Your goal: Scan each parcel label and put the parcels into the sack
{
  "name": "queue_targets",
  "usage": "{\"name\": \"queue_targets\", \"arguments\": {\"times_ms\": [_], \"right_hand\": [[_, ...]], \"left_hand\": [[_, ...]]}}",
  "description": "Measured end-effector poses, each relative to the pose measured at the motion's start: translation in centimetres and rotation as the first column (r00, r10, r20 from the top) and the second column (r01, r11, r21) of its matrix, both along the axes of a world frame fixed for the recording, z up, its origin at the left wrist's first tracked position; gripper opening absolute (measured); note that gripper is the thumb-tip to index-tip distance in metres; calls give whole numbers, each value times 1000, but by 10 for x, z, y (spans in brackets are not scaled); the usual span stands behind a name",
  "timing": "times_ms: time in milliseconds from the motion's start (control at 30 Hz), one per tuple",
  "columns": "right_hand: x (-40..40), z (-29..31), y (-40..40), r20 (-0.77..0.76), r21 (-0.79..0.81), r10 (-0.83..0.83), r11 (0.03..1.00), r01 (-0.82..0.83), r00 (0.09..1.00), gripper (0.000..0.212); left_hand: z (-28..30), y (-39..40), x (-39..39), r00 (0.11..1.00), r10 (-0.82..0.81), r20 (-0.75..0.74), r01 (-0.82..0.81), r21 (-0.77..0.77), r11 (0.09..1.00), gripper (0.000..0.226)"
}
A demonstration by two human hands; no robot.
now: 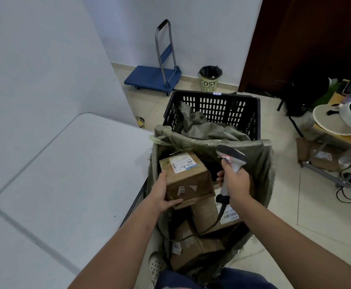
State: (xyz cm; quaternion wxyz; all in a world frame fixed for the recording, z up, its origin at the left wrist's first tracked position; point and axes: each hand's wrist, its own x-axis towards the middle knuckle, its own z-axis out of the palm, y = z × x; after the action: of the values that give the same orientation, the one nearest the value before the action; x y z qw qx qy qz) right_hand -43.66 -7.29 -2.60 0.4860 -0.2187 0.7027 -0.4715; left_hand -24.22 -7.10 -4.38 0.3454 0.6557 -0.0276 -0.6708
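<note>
A brown cardboard parcel (pixel 188 177) with a white label on top hangs over the open green sack (pixel 262 161). My left hand (pixel 163 193) grips its left side and underside. My right hand (pixel 236 183) grips a white handheld scanner (pixel 231 158), just right of the parcel; its head points up and left, and its cable trails down into the sack. Inside the sack lie several more brown parcels, one with a barcode label (pixel 229 214) and another lower down (pixel 193 247).
A white table (pixel 66 174) stands to the left. Behind the sack sits a black crate (pixel 216 110) holding another green sack. A blue trolley (pixel 153 77) and a bin (pixel 210 79) stand by the far wall. Clutter and cables lie at right.
</note>
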Motion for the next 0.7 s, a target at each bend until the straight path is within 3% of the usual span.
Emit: {"name": "queue_targets", "arguments": {"times_ms": [167, 267, 367, 467, 567, 633, 700], "right_hand": [[-5, -2, 0, -59, -58, 2, 998, -6, 998, 24], [-8, 0, -1, -107, -107, -6, 994, -5, 994, 18], [-9, 2, -6, -146, -141, 22, 989, -43, 989, 24], [-13, -2, -11, -154, -107, 16, 994, -33, 988, 19], [-16, -9, -14, -124, -81, -25, 997, 15, 992, 21], [-14, -9, -15, -105, -71, 1, 997, -9, 994, 23], [-13, -9, -18, -91, -62, 28, 998, -34, 995, 20]], "left_hand": [[-5, 1, -39, 967, -151, -203, 160, 32, 987, 53], [0, -3, -62, 967, -136, -216, 137, -10, 990, 36], [0, -3, -75, 922, -279, -268, 271, -66, 960, 31], [-7, -9, -61, 950, -270, -157, 271, -19, 962, 38], [-17, -16, -34, 988, -144, -46, 144, -17, 989, 70], [-22, -18, -23, 984, -180, 7, 180, -65, 981, 85], [-26, -21, -18, 965, -255, 51, 259, -95, 961, 80]]}}
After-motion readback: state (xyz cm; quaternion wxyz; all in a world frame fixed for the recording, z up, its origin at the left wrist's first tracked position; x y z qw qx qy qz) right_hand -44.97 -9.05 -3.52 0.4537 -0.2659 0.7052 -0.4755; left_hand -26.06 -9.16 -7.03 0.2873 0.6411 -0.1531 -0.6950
